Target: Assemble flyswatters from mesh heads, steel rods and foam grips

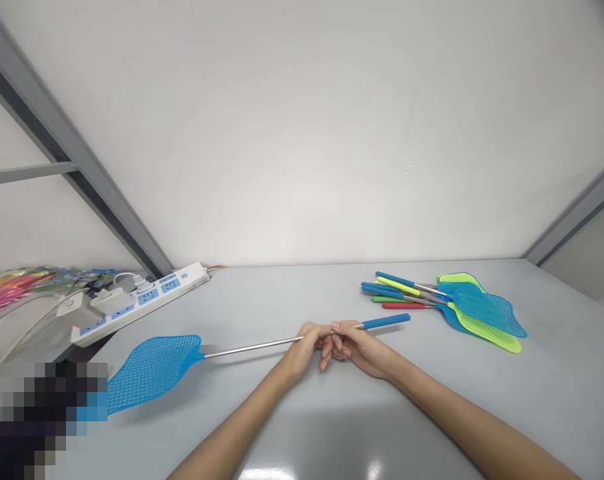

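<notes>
Over the grey table, my L hand & R hand grip the blue swatter's shaft close tog., prob. for steadiness.

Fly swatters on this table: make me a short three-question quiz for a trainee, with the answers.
1. True or false: the held swatter has a red handle.
2. Multiple choice: where is the power strip relative to the swatter pile? A: to its right; B: to its left; C: on top of it.
3. Fill in: in the pile, the nearest handle to the viewer is coloured ____.

Key: 1. False, it has a blue handle. 2. B. 3. Red.
</notes>
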`<state>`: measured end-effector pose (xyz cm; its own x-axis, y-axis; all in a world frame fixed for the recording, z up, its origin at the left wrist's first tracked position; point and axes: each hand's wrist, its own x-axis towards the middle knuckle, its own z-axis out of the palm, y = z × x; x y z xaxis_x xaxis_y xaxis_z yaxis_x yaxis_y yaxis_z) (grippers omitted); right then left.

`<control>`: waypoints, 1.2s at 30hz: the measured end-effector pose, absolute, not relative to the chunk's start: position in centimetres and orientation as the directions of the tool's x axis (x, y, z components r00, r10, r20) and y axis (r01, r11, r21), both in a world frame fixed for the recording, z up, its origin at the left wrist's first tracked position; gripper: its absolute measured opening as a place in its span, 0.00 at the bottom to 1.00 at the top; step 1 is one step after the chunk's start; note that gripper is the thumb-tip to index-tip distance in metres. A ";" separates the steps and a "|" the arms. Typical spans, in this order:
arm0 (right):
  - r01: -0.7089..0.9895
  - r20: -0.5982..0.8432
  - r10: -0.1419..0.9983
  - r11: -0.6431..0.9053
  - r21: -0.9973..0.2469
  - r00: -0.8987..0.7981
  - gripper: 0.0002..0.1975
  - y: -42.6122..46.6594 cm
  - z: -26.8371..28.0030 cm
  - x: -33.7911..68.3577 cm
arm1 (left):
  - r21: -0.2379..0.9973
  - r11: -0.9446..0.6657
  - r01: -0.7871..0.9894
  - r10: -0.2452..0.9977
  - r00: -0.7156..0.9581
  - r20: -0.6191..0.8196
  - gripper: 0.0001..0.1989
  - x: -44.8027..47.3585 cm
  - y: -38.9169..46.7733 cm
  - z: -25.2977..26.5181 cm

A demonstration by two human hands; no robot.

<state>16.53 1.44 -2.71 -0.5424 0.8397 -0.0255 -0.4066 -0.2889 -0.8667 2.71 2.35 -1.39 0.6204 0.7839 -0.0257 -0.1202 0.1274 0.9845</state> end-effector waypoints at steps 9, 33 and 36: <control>-0.382 -0.030 0.833 -0.286 -0.879 -0.553 0.18 1.2 -2.9 16.4 | 0.988 0.151 -0.036 0.713 0.696 -0.083 0.27 2.4 2.1 -0.5; -0.353 0.021 0.836 -0.208 -0.912 -0.548 0.22 1.1 -2.3 16.1 | 0.984 0.161 -0.081 0.710 0.702 -0.059 0.23 2.2 2.4 -0.5; -0.353 0.000 0.836 -0.232 -0.906 -0.549 0.21 1.1 -2.1 16.1 | 0.982 0.173 -0.075 0.723 0.687 -0.075 0.22 2.2 2.4 -0.4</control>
